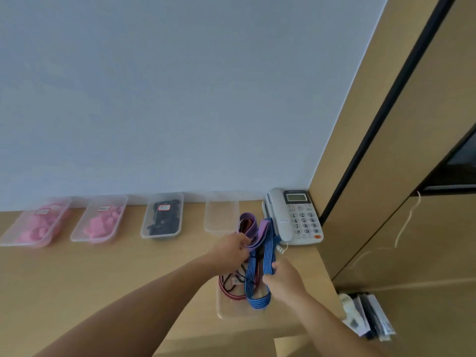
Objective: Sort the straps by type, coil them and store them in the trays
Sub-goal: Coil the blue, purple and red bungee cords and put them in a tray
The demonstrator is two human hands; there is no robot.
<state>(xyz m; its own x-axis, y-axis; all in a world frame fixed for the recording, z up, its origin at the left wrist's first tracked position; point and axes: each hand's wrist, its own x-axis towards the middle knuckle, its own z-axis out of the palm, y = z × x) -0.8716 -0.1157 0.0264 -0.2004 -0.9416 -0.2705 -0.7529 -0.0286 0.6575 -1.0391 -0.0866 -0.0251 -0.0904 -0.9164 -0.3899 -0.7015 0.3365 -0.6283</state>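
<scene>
A tangle of straps is lifted over a clear tray [231,311] near the desk's right end. My left hand [230,249] grips the purple strap [251,225] at the top of the bundle. My right hand [282,278] pinches the blue striped strap [251,275], whose loop hangs down into the tray. A dark red strap [226,292] and a thin black cord [238,273] droop below my left hand into the same tray.
Along the wall stand two clear trays of pink pieces [38,224] [101,220], a tray of black items [163,216] and an empty clear tray [221,211]. A white desk phone [295,216] sits at the right corner beside a wooden cabinet [412,176]. Papers [368,316] lie below the desk edge.
</scene>
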